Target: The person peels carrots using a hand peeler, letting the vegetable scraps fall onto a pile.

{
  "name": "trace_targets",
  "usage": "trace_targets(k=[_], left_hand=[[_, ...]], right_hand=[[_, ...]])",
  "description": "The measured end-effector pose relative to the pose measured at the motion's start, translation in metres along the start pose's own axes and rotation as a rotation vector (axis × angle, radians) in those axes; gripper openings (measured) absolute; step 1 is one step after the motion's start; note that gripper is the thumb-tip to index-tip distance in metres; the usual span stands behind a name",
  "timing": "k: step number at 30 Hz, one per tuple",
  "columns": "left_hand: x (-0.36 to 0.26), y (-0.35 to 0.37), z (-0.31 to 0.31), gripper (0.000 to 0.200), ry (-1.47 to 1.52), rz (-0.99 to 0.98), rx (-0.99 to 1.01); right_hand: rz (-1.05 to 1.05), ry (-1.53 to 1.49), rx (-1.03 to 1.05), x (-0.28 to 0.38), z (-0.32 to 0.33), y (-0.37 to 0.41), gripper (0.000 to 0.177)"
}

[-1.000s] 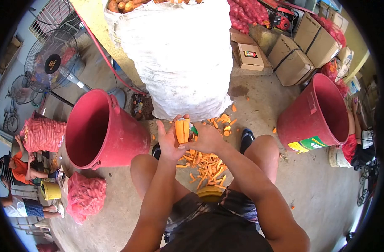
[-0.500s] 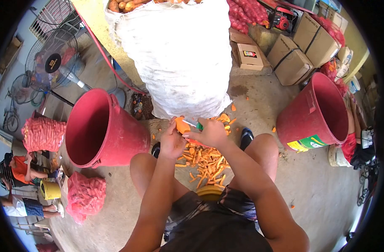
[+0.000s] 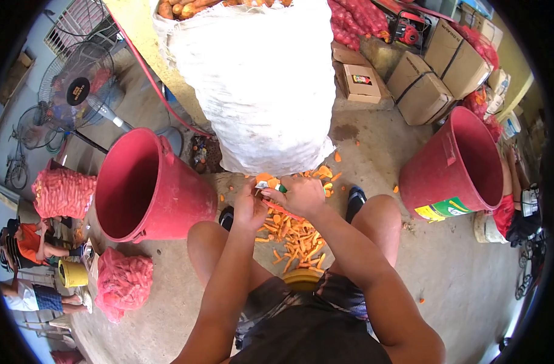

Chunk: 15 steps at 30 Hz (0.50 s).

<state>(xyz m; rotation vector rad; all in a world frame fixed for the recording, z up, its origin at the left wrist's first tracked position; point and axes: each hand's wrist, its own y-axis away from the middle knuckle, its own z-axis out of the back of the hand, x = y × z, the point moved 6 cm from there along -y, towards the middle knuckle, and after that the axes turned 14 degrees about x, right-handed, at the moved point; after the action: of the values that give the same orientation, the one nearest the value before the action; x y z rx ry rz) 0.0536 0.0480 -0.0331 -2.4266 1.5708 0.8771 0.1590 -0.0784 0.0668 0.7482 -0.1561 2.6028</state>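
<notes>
A vegetable sack (image 3: 261,91), bins (image 3: 183,197) and cartons (image 3: 419,88) show a produce workroom.

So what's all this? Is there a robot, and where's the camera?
No robot here! You're seeing somebody's bare left hand and bare right hand. The camera is worn on their head, looking forward and down, so the arms reach away from you. The left hand holds an orange carrot piece; the right holds what looks like a green-handled knife. On the grey floor below lie many thin orange carrot pieces. Ahead stands a tall white woven sack, and on each side a round red plastic bin.
</notes>
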Motion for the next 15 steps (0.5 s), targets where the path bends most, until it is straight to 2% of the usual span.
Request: trace_targets(k=[2,4,6,8,10,11,12,13,14,15], left_hand=[[-0.016,-0.002,0.012,0.029,-0.047,-0.027,0.046],[-0.064,0.010,0.002,0.035,-0.025,-0.123,0.046],[-0.135,0.028,-0.026,0.041,0.127,-0.276,0.351],[-0.200,0.048,-0.038,0.064,0.413,-0.600,0.313],[-0.223,0.060,-0.048,0.077,0.488,-0.722,0.257],[-0.224,0.064,-0.053,0.070,0.494,-0.776,0.086],[-0.219,0.059,-0.054,0.070,0.492,-0.781,0.107],[-0.211,0.053,-0.061,0.064,0.316,-0.681,0.269],[-0.200,0.047,-0.068,0.058,0.138,-0.576,0.422],[-0.186,0.043,-0.080,0.053,0.091,-0.526,0.449]], right_hand=[[-0.012,-0.017,0.010,-0.001,0.002,-0.002,0.070],[-0.056,-0.140,0.054,-0.013,0.003,-0.003,0.071],[-0.111,-0.240,0.112,-0.021,0.011,-0.001,0.075],[-0.244,-0.348,0.231,-0.032,0.015,0.001,0.090],[-0.305,-0.372,0.280,-0.034,0.023,0.001,0.090],[-0.285,-0.485,0.254,-0.039,0.020,-0.002,0.089],[-0.263,-0.596,0.228,-0.045,0.015,-0.006,0.087],[-0.196,-0.696,0.230,-0.032,0.024,-0.009,0.075],[-0.227,-0.762,0.381,-0.030,0.031,-0.003,0.055],[-0.177,-0.866,0.351,-0.026,0.040,-0.003,0.047]])
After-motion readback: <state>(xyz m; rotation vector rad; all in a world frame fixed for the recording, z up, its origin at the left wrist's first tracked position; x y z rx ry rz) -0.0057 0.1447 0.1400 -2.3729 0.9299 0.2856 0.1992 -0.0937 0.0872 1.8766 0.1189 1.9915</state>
